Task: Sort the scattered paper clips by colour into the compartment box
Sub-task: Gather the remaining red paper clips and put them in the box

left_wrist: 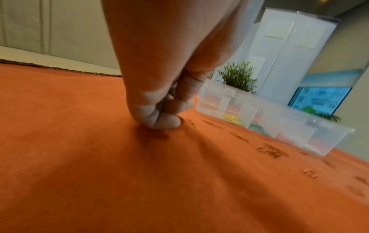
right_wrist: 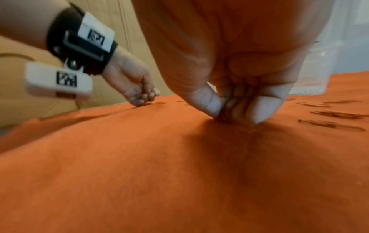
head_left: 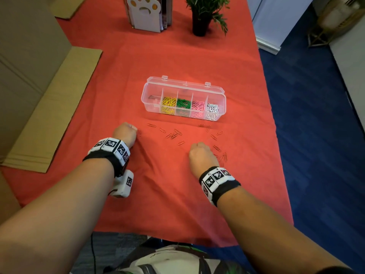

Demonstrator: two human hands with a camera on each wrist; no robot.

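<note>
The clear compartment box (head_left: 144, 91) stands open mid-table with yellow, green, pink and white clips in separate cells; its leftmost cell looks almost bare. Red paper clips (head_left: 173, 134) lie scattered on the red cloth in front of it, and more (head_left: 217, 148) lie beside my right hand. My left hand (head_left: 126, 131) is curled with its fingertips (left_wrist: 163, 123) pressed to the cloth; one clip (left_wrist: 189, 122) lies just beside them and none shows in its grip. My right hand (head_left: 201, 155) pinches down with thumb and forefinger (right_wrist: 211, 104) on something small and dark red at the cloth, seemingly a clip.
A paw-cutout book stand (head_left: 145, 12) and a potted plant (head_left: 203, 14) stand at the table's far end. Flat cardboard (head_left: 49, 115) lies along the left side. The table's right edge drops to blue carpet (head_left: 316, 135).
</note>
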